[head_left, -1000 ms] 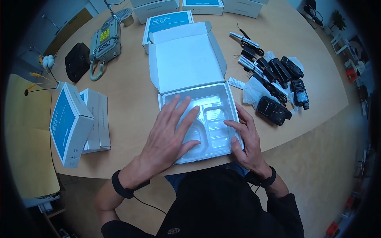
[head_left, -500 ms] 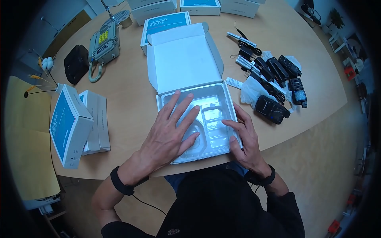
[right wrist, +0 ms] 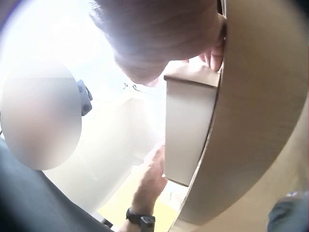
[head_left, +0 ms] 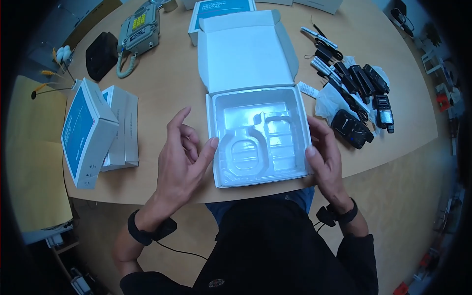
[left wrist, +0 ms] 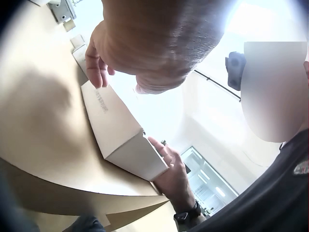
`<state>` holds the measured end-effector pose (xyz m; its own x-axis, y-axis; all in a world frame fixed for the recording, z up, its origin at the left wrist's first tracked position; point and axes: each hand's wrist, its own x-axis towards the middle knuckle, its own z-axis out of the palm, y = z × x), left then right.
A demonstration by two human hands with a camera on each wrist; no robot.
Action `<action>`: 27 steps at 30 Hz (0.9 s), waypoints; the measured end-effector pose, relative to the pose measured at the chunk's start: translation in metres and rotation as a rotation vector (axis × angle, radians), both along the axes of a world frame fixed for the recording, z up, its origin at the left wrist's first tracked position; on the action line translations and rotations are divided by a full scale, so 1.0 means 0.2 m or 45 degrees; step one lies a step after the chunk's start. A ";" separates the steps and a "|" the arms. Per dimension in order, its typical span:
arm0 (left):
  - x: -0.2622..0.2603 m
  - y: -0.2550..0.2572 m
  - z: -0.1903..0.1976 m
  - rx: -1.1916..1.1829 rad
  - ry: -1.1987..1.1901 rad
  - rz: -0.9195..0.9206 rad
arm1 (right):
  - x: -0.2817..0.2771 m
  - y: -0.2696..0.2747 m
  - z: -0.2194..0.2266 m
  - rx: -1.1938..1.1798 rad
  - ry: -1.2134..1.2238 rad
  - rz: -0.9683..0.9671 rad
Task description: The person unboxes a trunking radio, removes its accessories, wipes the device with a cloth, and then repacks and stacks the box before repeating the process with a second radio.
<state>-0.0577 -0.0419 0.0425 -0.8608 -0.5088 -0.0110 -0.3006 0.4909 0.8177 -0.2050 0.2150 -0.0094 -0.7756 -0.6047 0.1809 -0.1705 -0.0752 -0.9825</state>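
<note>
A white cardboard box [head_left: 212,162] lies with its lid [head_left: 243,56] folded back. Inside it sits a glossy moulded plastic tray [head_left: 243,105] with nothing in its hollows. Along the left side is my left hand [head_left: 179,160], fingers loosely bent and apart from the box, thumb tip right at the rim. My right hand [head_left: 328,160] rests against the right wall, thumb at the top edge and fingers along the outside. Fairly straight fingers of that right hand [left wrist: 171,171] show beside the box in the left wrist view.
Several black two-way radios [head_left: 351,129], cables and chargers lie at right with a crumpled plastic bag [head_left: 330,102]. Closed boxes [head_left: 88,140] stand at left. Farther back are a desk phone [head_left: 140,29], a black pouch [head_left: 102,55] and another blue-topped box [head_left: 223,9].
My left hand has lifted out from over the tray and moved left beside the box. The right hand has shifted outward to the side wall. The head view has tilted lower.
</note>
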 end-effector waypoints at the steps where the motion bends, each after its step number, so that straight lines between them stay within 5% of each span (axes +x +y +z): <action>1: 0.00 -0.01 -0.01 0.000 -0.010 0.013 | -0.02 -0.01 0.03 0.160 -0.045 -0.009; 6: -0.04 0.00 -0.14 0.035 -0.112 -0.095 | -0.09 -0.08 0.12 0.595 -0.008 0.041; 10: -0.03 0.01 -0.20 -0.182 0.052 -0.126 | -0.07 -0.09 0.09 0.609 0.194 0.042; 12: -0.01 0.05 -0.14 -0.126 -0.131 -0.116 | -0.07 -0.09 0.07 0.523 0.270 0.061; 18: 0.06 0.09 -0.24 -0.092 0.169 -0.149 | -0.06 -0.07 0.03 0.379 0.137 0.091; 27: 0.03 0.07 -0.24 -0.035 0.154 -0.229 | -0.06 -0.09 0.01 0.410 0.196 0.061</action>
